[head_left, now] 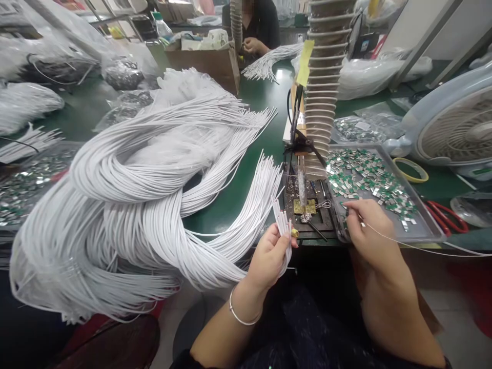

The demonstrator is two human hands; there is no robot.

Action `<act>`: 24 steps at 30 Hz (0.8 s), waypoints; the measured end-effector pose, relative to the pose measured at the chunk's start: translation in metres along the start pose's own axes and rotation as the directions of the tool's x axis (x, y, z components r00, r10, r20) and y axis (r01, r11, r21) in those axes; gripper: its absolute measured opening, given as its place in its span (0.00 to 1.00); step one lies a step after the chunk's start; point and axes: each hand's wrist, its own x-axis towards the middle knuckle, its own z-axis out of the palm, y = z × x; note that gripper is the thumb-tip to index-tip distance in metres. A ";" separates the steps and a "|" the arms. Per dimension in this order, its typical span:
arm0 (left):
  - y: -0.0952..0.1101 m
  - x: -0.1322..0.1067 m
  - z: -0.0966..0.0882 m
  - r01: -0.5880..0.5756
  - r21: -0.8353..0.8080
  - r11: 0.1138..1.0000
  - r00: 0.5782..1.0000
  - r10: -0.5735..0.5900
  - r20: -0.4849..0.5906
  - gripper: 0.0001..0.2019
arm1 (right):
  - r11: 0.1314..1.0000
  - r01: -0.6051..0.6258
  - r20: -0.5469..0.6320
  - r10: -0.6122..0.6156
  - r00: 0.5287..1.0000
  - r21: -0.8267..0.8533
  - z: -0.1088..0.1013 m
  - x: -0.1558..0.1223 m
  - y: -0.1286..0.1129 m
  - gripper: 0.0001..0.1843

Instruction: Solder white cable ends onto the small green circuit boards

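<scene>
My left hand [271,253] is closed around a small bunch of white cables [282,220], their cut ends pointing up. A yellow piece [294,233] shows by its fingers. My right hand [371,225] is pinched over the near left part of a clear plastic tray [418,233]. From it a thin white cable [407,242] trails off to the right; whatever sits at the fingertips is too small to make out. Many small green and silver parts [369,174] lie in the tray. Between my hands stands a soldering fixture [305,205] with a vertical metal tip.
Large bundles of white cables [134,215] cover the left of the green bench [246,148]. A ribbed exhaust hose [323,92] hangs above the fixture. At right are a fan [457,123], a tape roll [411,170] and red-handled pliers [446,218]. A person [255,31] sits opposite.
</scene>
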 end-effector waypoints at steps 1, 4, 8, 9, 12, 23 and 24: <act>0.000 0.000 0.001 -0.004 -0.002 1.000 1.000 0.004 -0.009 0.12 | 0.999 -0.004 -0.022 0.004 1.000 0.032 -0.001 -0.001 -0.003 0.09; 0.002 0.002 0.004 -0.011 -0.018 1.000 0.999 0.010 -0.034 0.13 | 0.991 -0.043 -0.068 0.052 0.996 0.129 -0.002 -0.006 -0.012 0.08; 0.004 0.003 0.009 -0.002 -0.041 0.999 0.999 0.000 -0.040 0.15 | 0.942 -0.120 -0.071 0.149 0.986 0.313 0.000 -0.014 -0.024 0.06; 0.004 0.003 0.010 -0.001 -0.031 1.000 0.999 0.000 -0.043 0.15 | 0.923 -0.136 -0.064 0.170 0.983 0.361 0.001 -0.016 -0.026 0.06; 0.004 0.004 0.012 0.009 0.000 1.000 0.997 -0.009 -0.074 0.17 | 0.855 -0.188 -0.029 0.231 0.973 0.483 0.006 -0.023 -0.034 0.05; 0.005 0.003 0.026 -0.031 0.060 0.998 0.999 0.032 -0.028 0.16 | 0.666 -0.290 0.117 0.293 0.949 0.687 0.028 -0.021 -0.060 0.03; 0.006 0.003 0.027 -0.039 0.069 0.997 0.999 0.041 -0.021 0.15 | 0.643 -0.298 0.129 0.297 0.946 0.706 0.029 -0.020 -0.061 0.03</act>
